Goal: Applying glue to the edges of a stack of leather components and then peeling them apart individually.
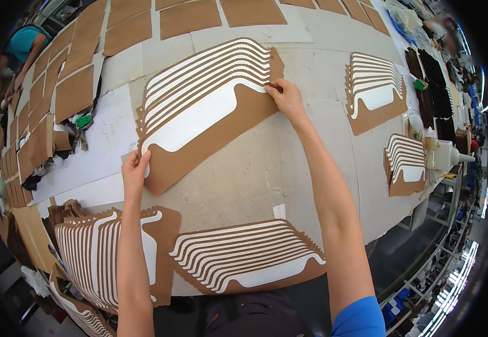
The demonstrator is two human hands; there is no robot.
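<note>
A fanned stack of brown leather-like panels lies slantwise on the table in front of me. Each panel shows a white curved strip, and the nearest one shows its full white shape with a wide scooped middle. At the stack's lower left corner, my left hand pinches the front panel's end, thumb on top. My right hand grips the opposite end at the upper right between thumb and fingers. How many layers each hand holds is hidden. Another fanned stack of such panels lies at the near table edge, between my forearms.
More fanned stacks lie at the near left and on the right, with a smaller stack beside a white squeeze bottle. Plain brown sheets line the far and left sides. Another person is at the far left.
</note>
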